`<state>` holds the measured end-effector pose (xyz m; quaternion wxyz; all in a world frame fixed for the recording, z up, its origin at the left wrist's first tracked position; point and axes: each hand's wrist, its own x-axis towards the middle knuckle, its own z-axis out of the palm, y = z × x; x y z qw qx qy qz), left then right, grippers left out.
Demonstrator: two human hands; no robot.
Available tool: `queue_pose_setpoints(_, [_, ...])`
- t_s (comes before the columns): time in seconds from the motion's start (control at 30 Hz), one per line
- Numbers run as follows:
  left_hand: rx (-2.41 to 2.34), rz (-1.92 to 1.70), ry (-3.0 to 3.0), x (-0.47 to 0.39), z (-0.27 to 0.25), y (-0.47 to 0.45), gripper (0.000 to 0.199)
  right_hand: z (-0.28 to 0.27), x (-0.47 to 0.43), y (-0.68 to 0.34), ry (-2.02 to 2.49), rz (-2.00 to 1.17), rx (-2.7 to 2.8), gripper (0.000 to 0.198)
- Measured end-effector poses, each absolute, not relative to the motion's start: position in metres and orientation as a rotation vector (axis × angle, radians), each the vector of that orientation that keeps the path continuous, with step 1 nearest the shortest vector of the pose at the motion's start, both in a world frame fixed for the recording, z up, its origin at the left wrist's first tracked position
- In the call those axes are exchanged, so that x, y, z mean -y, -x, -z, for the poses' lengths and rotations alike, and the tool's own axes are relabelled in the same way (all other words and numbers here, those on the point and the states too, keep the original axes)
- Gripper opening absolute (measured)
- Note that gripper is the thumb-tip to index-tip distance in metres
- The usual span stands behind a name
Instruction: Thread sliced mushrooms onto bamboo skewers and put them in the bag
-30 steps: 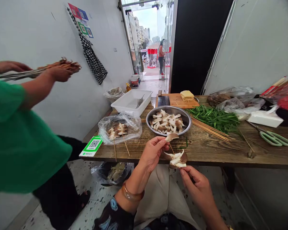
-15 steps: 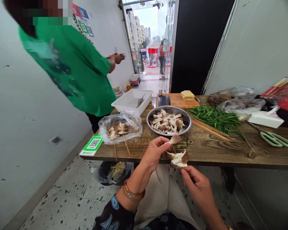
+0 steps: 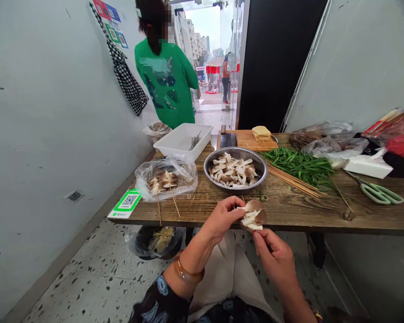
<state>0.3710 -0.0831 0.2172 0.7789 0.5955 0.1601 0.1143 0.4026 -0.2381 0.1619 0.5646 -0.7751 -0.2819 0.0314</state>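
- The mushrooms (image 3: 256, 216) are held between both hands, at the front edge of the table (image 3: 289, 213); floor is seen below.
- They are gripped at their lower end by the right hand (image 3: 274, 255), and pinched on their left side by the left hand (image 3: 224, 217).
- Beyond, a strip of wood is left before the bowl (image 3: 235, 189).
- That bowl is flanked by a bag (image 3: 188, 176) at left and sticks (image 3: 292, 181) at right.
- Farther off, a tub (image 3: 180, 153) and a board (image 3: 245, 141) are placed.

Left hand (image 3: 224, 218) and right hand (image 3: 276, 255) pinch clustered mushroom pieces (image 3: 255, 215) by a wooden table (image 3: 289, 211), near a metal bowl (image 3: 261, 174) of loose mushrooms (image 3: 234, 171)
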Motion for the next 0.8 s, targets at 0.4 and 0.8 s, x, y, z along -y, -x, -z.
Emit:
queue_pose_setpoints(0.4, [-0.411, -0.256, -1.145, 0.082, -0.200, -0.375, 0.030, -0.153, 0.237, -0.405, 1.707, -0.274, 0.624, 0.030])
queue_pose_setpoints(0.8, [-0.418, -0.318, -1.067, 0.082, -0.191, -0.374, 0.029, -0.142, 0.237, -0.398, 1.738, -0.141, 0.580, 0.031])
